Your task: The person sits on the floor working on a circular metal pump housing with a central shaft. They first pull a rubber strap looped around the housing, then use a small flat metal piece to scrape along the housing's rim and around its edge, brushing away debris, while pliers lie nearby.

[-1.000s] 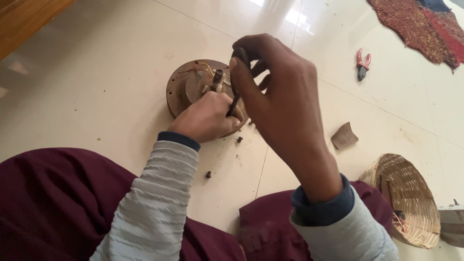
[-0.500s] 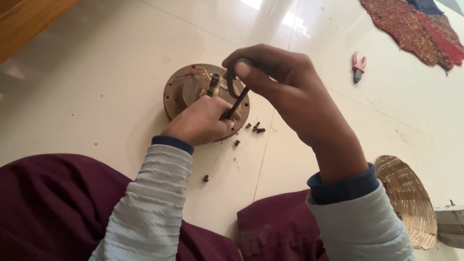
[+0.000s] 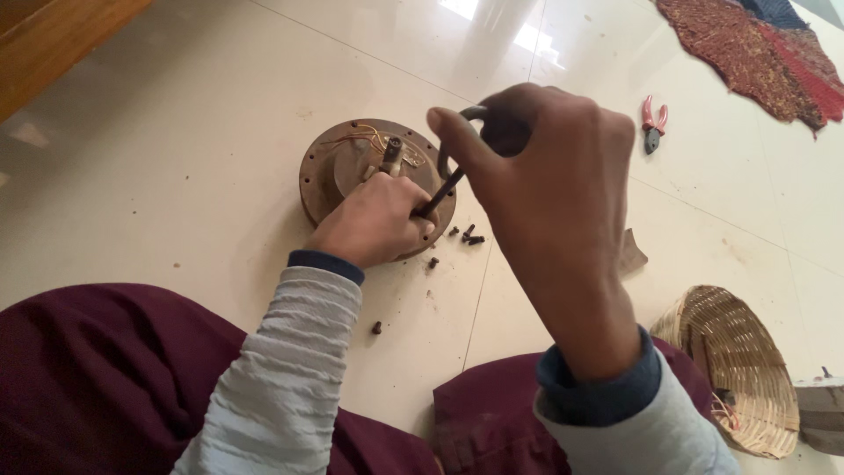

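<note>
Left hand (image 3: pixel 374 220) presses the round motor housing (image 3: pixel 330 171) steady on the floor (image 3: pixel 176 158). Right hand (image 3: pixel 545 167) clamps a screwdriver (image 3: pixel 444 186), loose screws (image 3: pixel 466 235) alongside.

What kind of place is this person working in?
Probably a room in a home, with the work done on the ground rather than at a bench: a glossy tiled floor, a patterned red rug, a woven basket, and pink-handled pliers lying loose near a round brown motor housing.
</note>
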